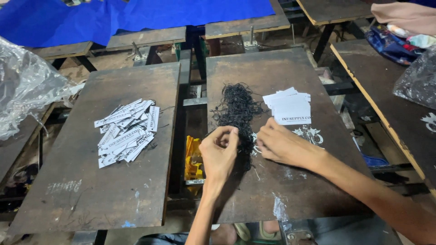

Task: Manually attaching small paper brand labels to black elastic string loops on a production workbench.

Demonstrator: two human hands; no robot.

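The person sat at a dark wooden counter (pixel 290 181) and worked at a heap of thin black strings (pixel 238 111) that lay in the middle of it. The left hand (pixel 219 152) was at the near end of the heap, and its grip was closed, with thumb and fingers pinched together on a few of the strings. The right hand (pixel 281 144) lay flat and low just beside the heap, fingers bent toward the strings; whether that grip held a string or only pressed on the wood could not be told. A small stack of white paper tags (pixel 289 106) sat just to the right of the strings, close to the right hand. On the next counter (pixel 100 199) to the left lay a loose pile of white tags (pixel 126 131), some with dark threads poking out. Crinkly clear plastic (pixel 25 86) sat at the far left, and a blue sheet (pixel 136 16) lay across the back. The strings looked tangled, so it seemed best to pull only one out, slowly, while the other hand kept the heap down. A quick tug would likely drag a whole clump along. Keeping the white tags within easy reach looked wise too.
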